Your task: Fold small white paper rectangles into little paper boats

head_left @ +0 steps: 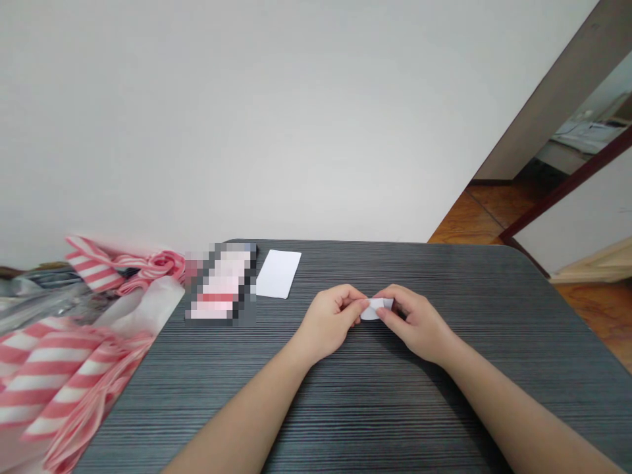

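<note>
Centrally on a dark table point(444, 408), the left hand point(328, 322) and right hand point(417, 322) pinch a small white piece point(375, 308) between closed fingertips; most of it is hidden, so its shape is unclear. At ten o'clock lie a white card point(279, 273) and striped bags point(59, 368), cut off at the frame edge.

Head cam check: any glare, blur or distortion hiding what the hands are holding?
Head view: soft even light, no glare; faint shadows under left hand and right hand; small white piece sharp but mostly finger-covered; pixelated patch beside the white card; doorframe slants across the right edge.
</note>
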`<act>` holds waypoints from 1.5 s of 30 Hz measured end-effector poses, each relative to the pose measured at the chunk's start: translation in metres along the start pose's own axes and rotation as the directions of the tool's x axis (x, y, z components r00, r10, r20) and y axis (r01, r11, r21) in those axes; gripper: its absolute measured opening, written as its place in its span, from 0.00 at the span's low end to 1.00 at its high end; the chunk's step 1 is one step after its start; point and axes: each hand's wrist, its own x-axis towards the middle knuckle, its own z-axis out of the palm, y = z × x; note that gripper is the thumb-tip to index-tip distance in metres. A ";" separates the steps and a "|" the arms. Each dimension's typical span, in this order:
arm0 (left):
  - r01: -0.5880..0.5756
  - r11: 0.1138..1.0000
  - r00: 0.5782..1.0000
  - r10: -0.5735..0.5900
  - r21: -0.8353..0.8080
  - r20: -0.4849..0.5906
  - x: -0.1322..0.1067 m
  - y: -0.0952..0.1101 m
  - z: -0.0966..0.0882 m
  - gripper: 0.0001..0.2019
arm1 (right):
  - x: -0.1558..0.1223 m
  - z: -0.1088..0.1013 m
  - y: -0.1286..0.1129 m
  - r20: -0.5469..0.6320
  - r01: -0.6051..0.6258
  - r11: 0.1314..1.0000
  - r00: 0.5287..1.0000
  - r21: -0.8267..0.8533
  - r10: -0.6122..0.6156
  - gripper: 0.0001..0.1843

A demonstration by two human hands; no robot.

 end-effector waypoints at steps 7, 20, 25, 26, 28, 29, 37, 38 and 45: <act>-0.023 0.998 1.000 0.024 0.056 -0.016 0.000 0.001 0.000 0.11 | 0.001 0.000 0.000 -0.004 0.002 0.999 1.000 0.049 -0.002 0.07; -0.050 0.997 0.999 0.049 0.066 0.023 0.000 -0.001 0.000 0.09 | 0.001 0.001 -0.001 -0.011 -0.004 0.995 1.000 0.100 0.005 0.09; -0.077 0.984 0.997 0.075 0.159 0.024 0.000 -0.002 -0.002 0.10 | 0.000 0.002 0.001 -0.011 -0.011 0.994 1.000 0.106 0.012 0.09; -0.078 0.982 0.997 0.077 0.172 0.017 -0.001 -0.001 -0.002 0.10 | 0.000 0.002 0.001 -0.011 -0.010 0.995 1.000 0.104 0.011 0.09; -0.076 0.980 0.997 0.076 0.184 0.007 -0.001 -0.001 -0.002 0.10 | 0.000 0.002 0.001 -0.011 -0.010 0.995 1.000 0.098 0.011 0.09; -0.074 0.979 0.997 0.075 0.188 0.004 -0.001 0.000 -0.002 0.11 | 0.000 0.002 0.001 -0.012 -0.011 0.995 1.000 0.096 0.012 0.09; -0.126 0.967 0.992 0.128 0.222 0.003 -0.002 0.001 -0.004 0.11 | 0.001 0.001 -0.001 -0.016 -0.016 0.995 1.000 0.098 0.017 0.09; -0.126 0.967 0.992 0.129 0.220 -0.001 -0.002 0.001 -0.004 0.12 | 0.001 0.001 -0.001 -0.014 -0.018 0.995 1.000 0.097 0.020 0.09; -0.137 0.950 0.990 0.137 0.281 0.017 -0.001 0.001 -0.004 0.11 | 0.000 0.000 -0.001 0.003 -0.026 0.996 1.000 0.086 0.026 0.08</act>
